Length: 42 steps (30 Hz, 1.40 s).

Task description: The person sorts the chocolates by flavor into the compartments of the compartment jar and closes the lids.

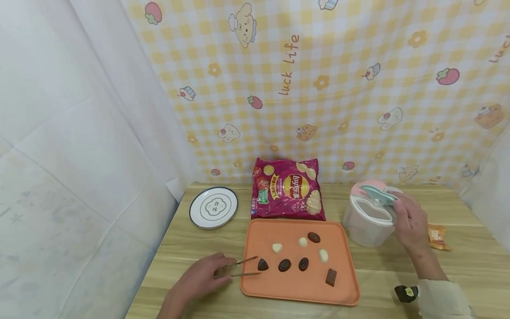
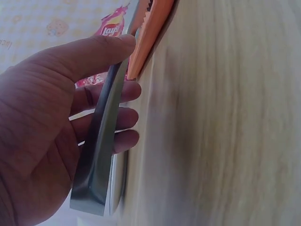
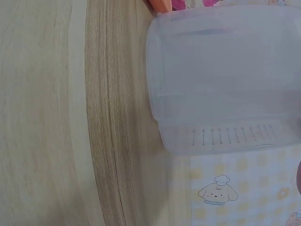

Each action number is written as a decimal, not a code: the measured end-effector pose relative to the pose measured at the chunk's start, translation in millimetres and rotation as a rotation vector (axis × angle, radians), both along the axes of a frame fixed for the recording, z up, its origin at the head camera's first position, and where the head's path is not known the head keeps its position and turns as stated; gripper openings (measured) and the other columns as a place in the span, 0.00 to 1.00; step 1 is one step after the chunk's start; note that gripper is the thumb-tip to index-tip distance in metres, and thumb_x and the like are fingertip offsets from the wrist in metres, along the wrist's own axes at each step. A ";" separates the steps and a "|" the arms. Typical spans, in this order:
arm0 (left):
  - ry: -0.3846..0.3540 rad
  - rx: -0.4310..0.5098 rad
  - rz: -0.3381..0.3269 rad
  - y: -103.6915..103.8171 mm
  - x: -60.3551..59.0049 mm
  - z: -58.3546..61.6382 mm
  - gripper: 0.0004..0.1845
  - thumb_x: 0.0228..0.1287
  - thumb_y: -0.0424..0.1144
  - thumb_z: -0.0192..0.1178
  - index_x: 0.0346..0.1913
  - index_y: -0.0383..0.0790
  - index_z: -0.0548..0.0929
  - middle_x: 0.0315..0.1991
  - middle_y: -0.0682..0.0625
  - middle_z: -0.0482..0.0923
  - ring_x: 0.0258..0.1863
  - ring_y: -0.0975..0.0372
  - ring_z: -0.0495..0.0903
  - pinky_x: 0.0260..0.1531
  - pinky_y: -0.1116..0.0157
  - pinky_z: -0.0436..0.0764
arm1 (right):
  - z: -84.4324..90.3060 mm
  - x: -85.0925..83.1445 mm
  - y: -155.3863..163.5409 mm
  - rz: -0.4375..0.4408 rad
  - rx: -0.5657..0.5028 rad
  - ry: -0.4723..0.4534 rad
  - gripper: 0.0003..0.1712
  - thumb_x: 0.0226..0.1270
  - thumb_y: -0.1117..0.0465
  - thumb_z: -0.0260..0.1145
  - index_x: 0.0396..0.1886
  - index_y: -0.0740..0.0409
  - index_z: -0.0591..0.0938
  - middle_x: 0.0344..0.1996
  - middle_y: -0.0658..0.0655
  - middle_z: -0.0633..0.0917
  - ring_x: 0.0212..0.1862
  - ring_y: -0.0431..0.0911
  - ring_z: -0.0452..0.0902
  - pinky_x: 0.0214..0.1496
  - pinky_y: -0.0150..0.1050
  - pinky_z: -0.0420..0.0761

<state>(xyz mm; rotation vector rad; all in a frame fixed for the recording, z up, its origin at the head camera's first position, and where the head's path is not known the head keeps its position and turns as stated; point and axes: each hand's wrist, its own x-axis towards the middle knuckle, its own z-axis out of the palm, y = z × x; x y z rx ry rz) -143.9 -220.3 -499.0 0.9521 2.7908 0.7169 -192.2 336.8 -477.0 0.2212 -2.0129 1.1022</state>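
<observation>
The left hand rests on the desk just left of the tray, its grip closed round metal tongs. The tong tips point at a dark chocolate at the tray's left edge, close to it; whether they touch cannot be told. In the left wrist view the fingers wrap the tongs beside the tray's edge.

The right hand is at the right rim of a clear tub, its grip on the teal flap of the pink lid. The right wrist view shows the tub wall standing on the desk.

More chocolates, dark and white, lie on the tray. Behind it lie a chip bag and a plate.
</observation>
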 end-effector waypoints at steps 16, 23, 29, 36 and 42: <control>-0.043 -0.068 0.028 10.7 -3.0 3.5 0.20 0.67 0.49 0.70 0.60 0.51 0.86 0.39 0.63 0.78 0.35 0.71 0.73 0.39 0.62 0.80 | -2.4 -3.7 0.9 -0.019 -0.010 0.000 0.17 0.77 0.68 0.53 0.52 0.73 0.85 0.52 0.32 0.80 0.58 0.27 0.71 0.60 0.23 0.64; -0.018 -0.113 0.030 14.8 -2.3 6.5 0.21 0.67 0.50 0.69 0.61 0.50 0.86 0.44 0.58 0.82 0.39 0.69 0.77 0.45 0.58 0.82 | -2.0 -3.1 0.4 -0.011 -0.015 -0.006 0.17 0.77 0.67 0.53 0.52 0.73 0.85 0.53 0.33 0.80 0.59 0.27 0.70 0.61 0.24 0.64; -0.015 -0.113 0.015 18.2 -3.2 8.5 0.21 0.67 0.50 0.69 0.61 0.50 0.86 0.44 0.58 0.84 0.39 0.69 0.79 0.46 0.59 0.82 | -2.5 -2.2 0.6 -0.015 -0.019 -0.033 0.18 0.78 0.67 0.52 0.52 0.72 0.85 0.53 0.31 0.80 0.59 0.27 0.70 0.61 0.24 0.64; -0.019 -0.095 -0.011 21.7 -6.8 6.8 0.20 0.68 0.50 0.68 0.61 0.51 0.87 0.31 0.67 0.74 0.29 0.73 0.71 0.33 0.65 0.78 | -3.1 -0.6 0.3 -0.018 -0.017 -0.027 0.18 0.78 0.67 0.52 0.52 0.72 0.85 0.53 0.31 0.80 0.59 0.26 0.70 0.62 0.24 0.64; -0.026 -0.091 -0.013 22.3 -7.0 4.8 0.19 0.68 0.48 0.68 0.60 0.49 0.88 0.27 0.68 0.70 0.23 0.73 0.67 0.28 0.68 0.75 | -2.1 1.3 -0.2 -0.024 -0.003 -0.028 0.18 0.79 0.66 0.52 0.52 0.73 0.84 0.53 0.31 0.79 0.59 0.26 0.69 0.62 0.23 0.63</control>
